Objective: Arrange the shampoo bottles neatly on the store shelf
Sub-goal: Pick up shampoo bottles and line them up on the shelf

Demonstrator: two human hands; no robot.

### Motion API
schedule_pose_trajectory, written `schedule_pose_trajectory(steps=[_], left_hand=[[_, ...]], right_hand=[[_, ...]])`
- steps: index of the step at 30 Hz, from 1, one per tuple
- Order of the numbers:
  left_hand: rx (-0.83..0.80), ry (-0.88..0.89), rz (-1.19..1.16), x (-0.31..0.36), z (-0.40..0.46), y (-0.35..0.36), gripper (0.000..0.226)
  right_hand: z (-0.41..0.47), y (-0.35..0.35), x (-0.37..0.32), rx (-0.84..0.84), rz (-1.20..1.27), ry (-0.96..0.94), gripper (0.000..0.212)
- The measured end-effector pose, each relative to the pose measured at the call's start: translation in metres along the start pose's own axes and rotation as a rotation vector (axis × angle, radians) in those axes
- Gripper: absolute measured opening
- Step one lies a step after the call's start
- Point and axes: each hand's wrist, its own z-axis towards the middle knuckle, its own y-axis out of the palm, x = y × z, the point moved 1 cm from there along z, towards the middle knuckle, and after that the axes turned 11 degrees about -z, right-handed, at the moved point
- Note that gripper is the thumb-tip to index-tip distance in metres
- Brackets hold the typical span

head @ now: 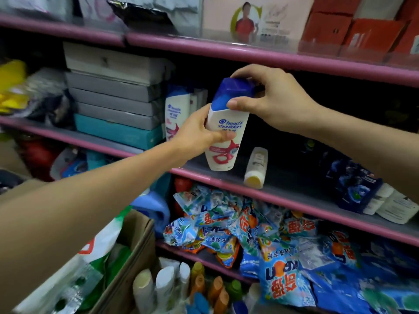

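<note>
- Shampoo bottle (pixel 226 132): white body, blue cap, label reads "head & shoulders" in blue with a red-pink swirl below; smaller print too blurred to read.
- Left hand (pixel 197 132): fingers curled round the bottle's middle, thumb across the label front.
- Right hand (pixel 269 98): fingertips pinch the blue cap, thumb on its lower edge, other fingers over the top.
- Bottle upright with a slight tilt, its base at the front lip of the pink-edged shelf (pixel 294 193); touching or just above, cannot tell.
- Second Head & Shoulders bottle (pixel 176 112) stands just behind the left fingers, further back.
- Small white bottle, yellow cap (pixel 256 168), lies on its side below the right-hand fingers.
- Stacked grey and teal boxes (pixel 113 98) beyond the left hand.
- Shelf below: heap of blue detergent sachets (pixel 238 230) with Chinese print, "速效洗" legible.
- Cardboard carton (pixel 133 241) under the left forearm; assorted bottles (pixel 181 286) upright beside it.
</note>
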Motion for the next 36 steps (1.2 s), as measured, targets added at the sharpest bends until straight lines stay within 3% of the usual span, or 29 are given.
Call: schedule_pose_trajectory(steps=[7, 21, 24, 29, 33, 36], left_hand=[[0.121, -0.003, 0.083, -0.022, 0.01, -0.065, 0.045], [0.181, -0.09, 0.133, -0.064, 0.035, -0.13, 0.045], [0.304, -0.077, 0.172, -0.074, 0.029, -0.127, 0.045], [0.486, -0.076, 0.397, -0.092, 0.025, -0.105, 0.087], [0.65, -0.149, 0.53, -0.1, 0.036, -0.097, 0.081], [0.656, -0.154, 0.565, -0.103, 0.042, -0.099, 0.076]], right_hand=[[0.044, 0.055, -0.027, 0.051, 0.059, -0.001, 0.044], [0.108, 0.128, -0.037, 0.039, 0.142, 0.105, 0.055], [0.118, 0.143, -0.036, 0.044, 0.211, 0.19, 0.053], [0.135, 0.155, -0.047, 0.065, 0.208, 0.25, 0.051], [0.14, 0.159, -0.047, 0.014, 0.314, 0.263, 0.052], [0.132, 0.161, -0.024, 0.079, 0.513, 0.341, 0.037]])
